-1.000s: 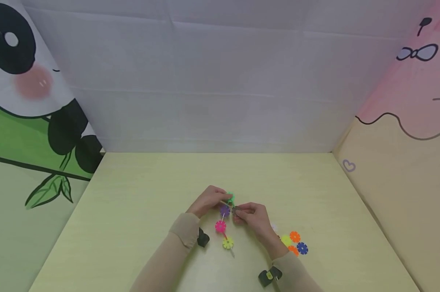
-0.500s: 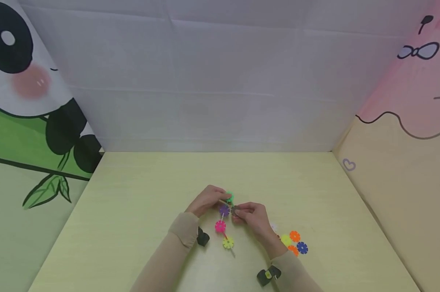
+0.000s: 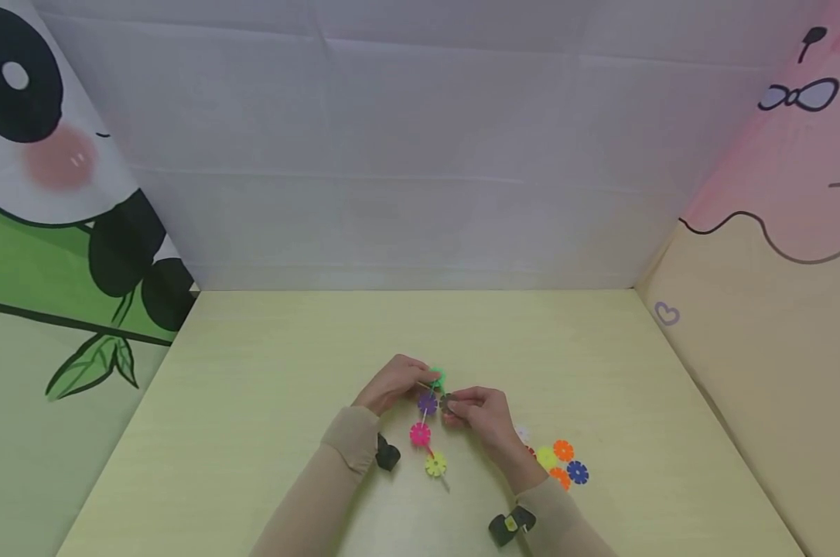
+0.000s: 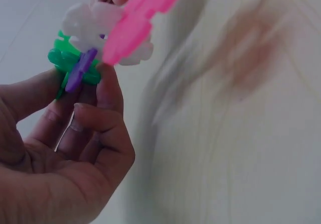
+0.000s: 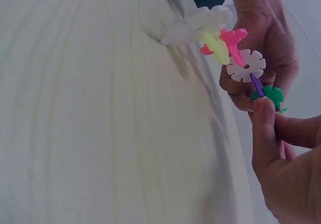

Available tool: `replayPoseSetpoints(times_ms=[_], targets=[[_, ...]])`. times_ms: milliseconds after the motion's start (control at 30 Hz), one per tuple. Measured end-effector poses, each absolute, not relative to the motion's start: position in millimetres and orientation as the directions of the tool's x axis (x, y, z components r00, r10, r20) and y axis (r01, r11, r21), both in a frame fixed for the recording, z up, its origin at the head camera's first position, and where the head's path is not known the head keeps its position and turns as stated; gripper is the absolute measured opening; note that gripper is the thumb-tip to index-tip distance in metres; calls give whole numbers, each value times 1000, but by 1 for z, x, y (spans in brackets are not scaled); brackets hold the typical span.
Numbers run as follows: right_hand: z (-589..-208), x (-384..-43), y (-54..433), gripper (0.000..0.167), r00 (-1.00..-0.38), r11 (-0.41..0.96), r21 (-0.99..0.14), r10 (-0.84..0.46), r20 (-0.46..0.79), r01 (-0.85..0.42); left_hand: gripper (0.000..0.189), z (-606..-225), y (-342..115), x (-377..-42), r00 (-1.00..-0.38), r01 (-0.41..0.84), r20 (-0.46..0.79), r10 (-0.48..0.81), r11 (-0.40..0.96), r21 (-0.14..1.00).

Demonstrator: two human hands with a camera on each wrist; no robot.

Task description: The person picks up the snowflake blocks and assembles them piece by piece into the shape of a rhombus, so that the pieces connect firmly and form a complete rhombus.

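A chain of interlocking snowflake discs hangs between the hands. My left hand [image 3: 395, 383] pinches its green disc [image 4: 75, 66] between thumb and fingers. My right hand [image 3: 490, 418] pinches a dark-looking disc [image 3: 445, 402] beside the green one, its fingertips covering much of it. Below the green disc come a purple disc [image 3: 428, 403], a white disc [image 5: 247, 66], a pink disc [image 3: 420, 434] and a yellow disc [image 3: 435, 464]. Another pale disc [image 5: 173, 33] ends the chain, seen edge-on in the head view.
Loose snowflake discs lie on the table [image 3: 288, 348] by the right forearm: orange [image 3: 563, 450], blue [image 3: 577, 473], yellow [image 3: 546, 458] and white [image 3: 523, 433], with others partly hidden. A white backdrop [image 3: 420, 155] stands behind the table, with printed panels at both sides.
Both hands keep their grip and barely move. The chain's upper discs, with the disc in the right fingers, have shifted very slightly left.
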State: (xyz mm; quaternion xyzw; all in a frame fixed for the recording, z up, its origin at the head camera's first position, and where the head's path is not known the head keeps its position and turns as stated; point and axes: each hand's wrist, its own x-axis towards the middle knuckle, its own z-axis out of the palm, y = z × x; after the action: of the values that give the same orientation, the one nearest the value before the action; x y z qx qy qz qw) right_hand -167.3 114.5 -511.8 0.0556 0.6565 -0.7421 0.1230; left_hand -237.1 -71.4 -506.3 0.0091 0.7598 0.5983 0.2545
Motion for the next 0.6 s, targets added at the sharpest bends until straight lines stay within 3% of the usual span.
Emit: replayPoseSetpoints(times_ms=[600], targets=[[-509, -167, 110, 22, -949, -147, -939, -98, -299, 311, 22, -509, -73, -235, -864, -320, -391, 316, 255, 913]])
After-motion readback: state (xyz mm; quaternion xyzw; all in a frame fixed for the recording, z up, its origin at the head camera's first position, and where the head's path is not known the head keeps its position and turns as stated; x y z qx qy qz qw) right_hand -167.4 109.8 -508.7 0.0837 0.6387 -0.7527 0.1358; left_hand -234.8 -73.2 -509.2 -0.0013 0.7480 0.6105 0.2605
